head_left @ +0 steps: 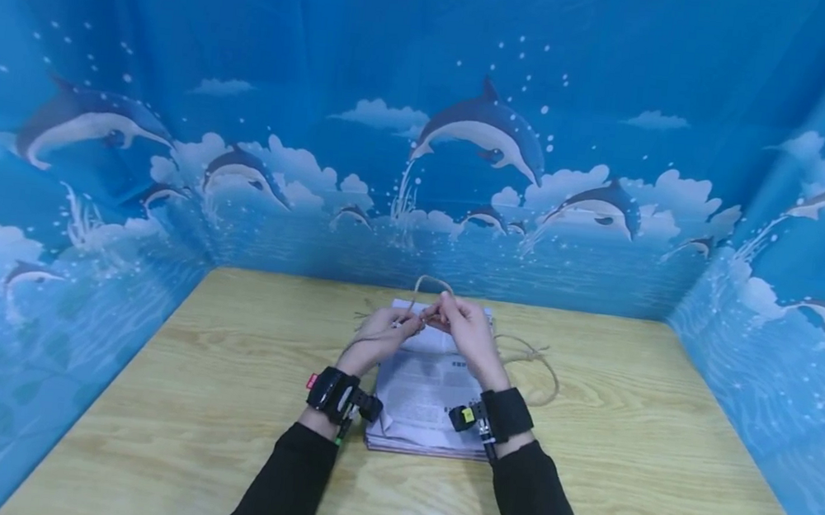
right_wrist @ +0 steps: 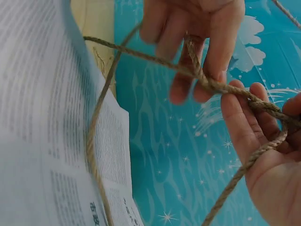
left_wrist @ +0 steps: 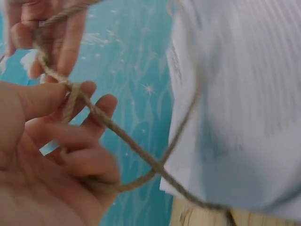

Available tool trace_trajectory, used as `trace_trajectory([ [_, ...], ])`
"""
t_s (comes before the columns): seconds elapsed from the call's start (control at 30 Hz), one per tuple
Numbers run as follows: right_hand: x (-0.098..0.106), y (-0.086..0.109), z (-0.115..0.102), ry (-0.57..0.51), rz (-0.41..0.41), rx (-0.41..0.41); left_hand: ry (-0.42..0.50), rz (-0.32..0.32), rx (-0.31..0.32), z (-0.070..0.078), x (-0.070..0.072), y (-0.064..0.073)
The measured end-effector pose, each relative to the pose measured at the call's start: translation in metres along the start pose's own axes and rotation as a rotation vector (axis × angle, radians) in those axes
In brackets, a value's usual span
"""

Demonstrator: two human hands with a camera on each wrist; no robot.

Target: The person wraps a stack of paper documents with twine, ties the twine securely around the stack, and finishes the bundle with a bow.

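A tan twisted twine (left_wrist: 127,136) runs between the two hands above a stack of newspapers (head_left: 422,387). My left hand (head_left: 379,333) pinches the twine between thumb and forefinger, where strands cross; another strand passes under its curled fingers in the left wrist view. On the other side my right hand (head_left: 471,334) grips the twine, which bends round its fingers (right_wrist: 240,120) in the right wrist view. The hands are close together, over the far part of the stack. One strand lies across the newspaper (right_wrist: 51,117). How the crossing strands are looped is partly hidden by fingers.
A knotted loop of twine (head_left: 550,378) lies on the wooden table (head_left: 647,454) to the right of the stack. A blue dolphin-printed curtain (head_left: 304,139) closes off the back and both sides. Each wrist wears a black strapped camera (head_left: 505,416).
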State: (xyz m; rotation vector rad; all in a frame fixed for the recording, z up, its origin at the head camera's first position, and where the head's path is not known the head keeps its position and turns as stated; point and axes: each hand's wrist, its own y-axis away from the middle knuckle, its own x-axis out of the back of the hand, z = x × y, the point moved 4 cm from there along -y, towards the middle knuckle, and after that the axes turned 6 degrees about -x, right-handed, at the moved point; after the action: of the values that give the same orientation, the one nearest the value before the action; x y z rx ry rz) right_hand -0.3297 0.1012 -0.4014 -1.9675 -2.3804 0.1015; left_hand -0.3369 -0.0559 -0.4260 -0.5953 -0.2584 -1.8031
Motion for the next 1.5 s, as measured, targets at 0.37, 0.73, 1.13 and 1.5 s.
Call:
trace_trajectory([
  [0.37, 0.026, 0.0, 0.002, -0.451, 0.007, -0.233, 0.452, 0.222, 0.005, -0.002, 0.012, -0.004],
  [0.73, 0.092, 0.003, -0.002, -1.2, -0.028, -0.079, 0.228, 0.232, -0.149, -0.008, 0.043, 0.004],
  [1.13, 0.132, 0.013, -0.004, -0.997, -0.013, -0.005, -0.519, 0.414, -0.409, 0.01, 0.081, 0.023],
  [1.5, 0.152, 0.017, 0.0, -1.018, 0.073, 0.002, 0.147, 0.534, 0.172, -0.041, 0.136, 0.047],
])
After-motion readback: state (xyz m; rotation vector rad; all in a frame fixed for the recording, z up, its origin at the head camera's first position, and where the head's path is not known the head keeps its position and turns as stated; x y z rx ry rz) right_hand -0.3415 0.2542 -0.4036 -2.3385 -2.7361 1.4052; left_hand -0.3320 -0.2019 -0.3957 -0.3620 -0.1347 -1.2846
